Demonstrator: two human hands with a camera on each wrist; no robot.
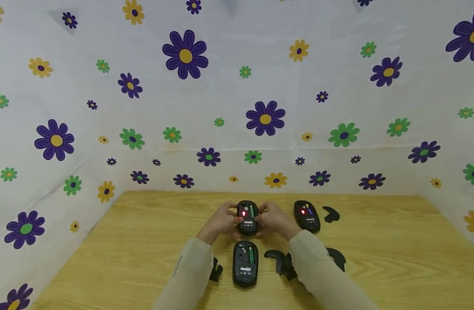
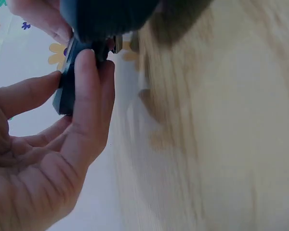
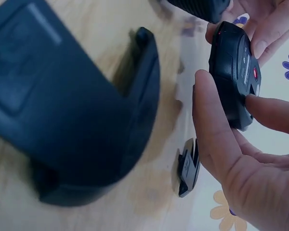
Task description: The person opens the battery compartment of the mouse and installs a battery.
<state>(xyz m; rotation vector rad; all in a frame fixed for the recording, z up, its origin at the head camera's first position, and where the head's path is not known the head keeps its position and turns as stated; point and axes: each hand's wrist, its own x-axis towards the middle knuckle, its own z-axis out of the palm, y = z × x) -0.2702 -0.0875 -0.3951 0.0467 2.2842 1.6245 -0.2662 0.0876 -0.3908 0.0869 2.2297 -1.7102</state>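
Both hands hold a black computer mouse [image 1: 247, 228] with its underside up, above the far part of the table. Its battery bay is uncovered, a green battery shows inside, and a red light glows. My left hand [image 1: 223, 220] grips the left side, thumb on the underside. From the right side, my right hand [image 1: 275, 219] grips it likewise; in the right wrist view its thumb presses the underside of the mouse [image 3: 226, 77] near the bay. Nearer me, a second upturned mouse [image 1: 245, 275] lies between the forearms, its bay uncovered with a green battery in it.
A third upturned mouse [image 1: 307, 221] with a red light lies to the right, beside a curved black cover [image 1: 331, 214]. Another curved cover [image 1: 275, 255] lies by the right forearm; a further black piece [image 1: 337, 258] is partly hidden behind the sleeve. A flowered cloth [image 1: 237, 86] stands behind the table.
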